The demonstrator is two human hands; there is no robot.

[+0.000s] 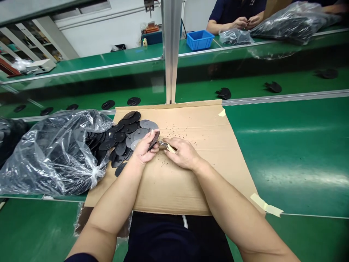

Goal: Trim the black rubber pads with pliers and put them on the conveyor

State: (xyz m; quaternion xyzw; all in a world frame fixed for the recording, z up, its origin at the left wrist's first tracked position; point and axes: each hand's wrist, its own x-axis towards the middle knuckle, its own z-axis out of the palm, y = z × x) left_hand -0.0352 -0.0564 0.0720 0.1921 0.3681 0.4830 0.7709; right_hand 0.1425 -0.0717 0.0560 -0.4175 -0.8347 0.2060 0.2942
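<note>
My left hand [145, 150] grips a round black plastic disc [154, 141], tilted nearly on edge. In my right hand [183, 153] is a pair of small metal cutting pliers [164, 144] with pale handles, its jaws close to the disc's edge; whether they touch it I cannot tell. Both hands are above a brown cardboard sheet [174, 189]. Just left of my left hand lies a loose pile of black and grey discs [120, 137]. Tiny dark specks [177, 127] are scattered over the cardboard.
A clear plastic bag [54, 156] of discs lies at the left. Behind the cardboard stands a metal post [171, 51], with a green belt carrying several discs [225, 93]. Farther back are a blue bin [200, 39] and a co-worker's hands [247, 22]. Tape [266, 205] holds the cardboard's corner.
</note>
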